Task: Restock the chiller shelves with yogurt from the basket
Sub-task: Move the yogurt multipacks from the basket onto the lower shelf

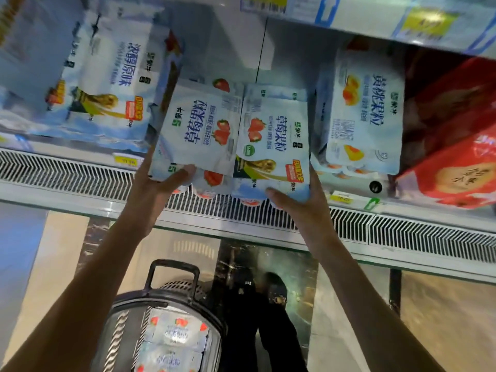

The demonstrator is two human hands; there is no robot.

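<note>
We cannot see our fingers behind the two strawberry yogurt packs (pixel 236 135); only thumbs show, so each grip is partly hidden. Below those packs, the basket (pixel 163 318) is cut by the bottom edge, its contents blurred. Left of them, the plain yogurt pack (pixel 107 76) is smeared. Right of them, the red pack (pixel 453 157) runs off frame, its print unreadable.

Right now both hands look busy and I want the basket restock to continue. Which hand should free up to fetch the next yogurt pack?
Probably left. The left hand grips the left strawberry pack, and the basket with more packs sits below that arm, while the right hand steadies the right pack.
</note>
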